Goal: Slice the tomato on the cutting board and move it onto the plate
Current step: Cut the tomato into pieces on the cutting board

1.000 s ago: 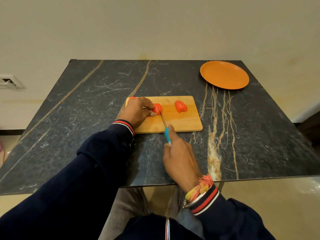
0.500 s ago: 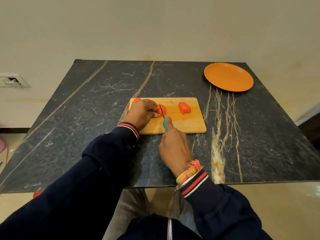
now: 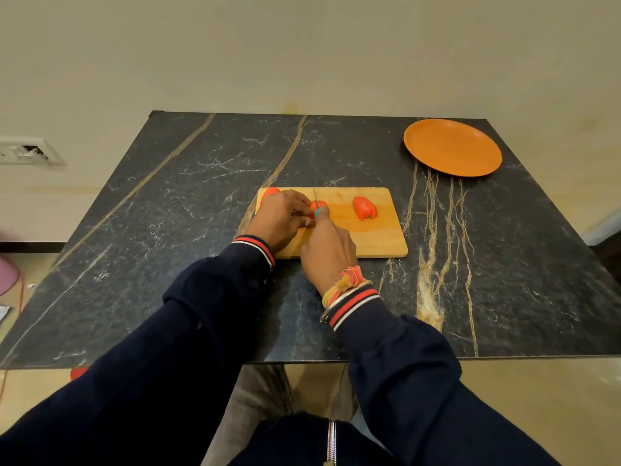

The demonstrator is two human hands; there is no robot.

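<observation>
Slicing step: left hand (image 3: 280,218) pinches the tomato piece (image 3: 318,205), right hand (image 3: 331,250) grips the knife (image 3: 317,212); next probably a downward cut, orange plate (image 3: 452,148) at 1 o'clock.

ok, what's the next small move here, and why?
Probably draw the blue-handled knife down through the red tomato piece that the left hand steadies on the wooden cutting board. The right hand grips the knife with its blade across that piece, and the round orange plate holds nothing yet.
</observation>
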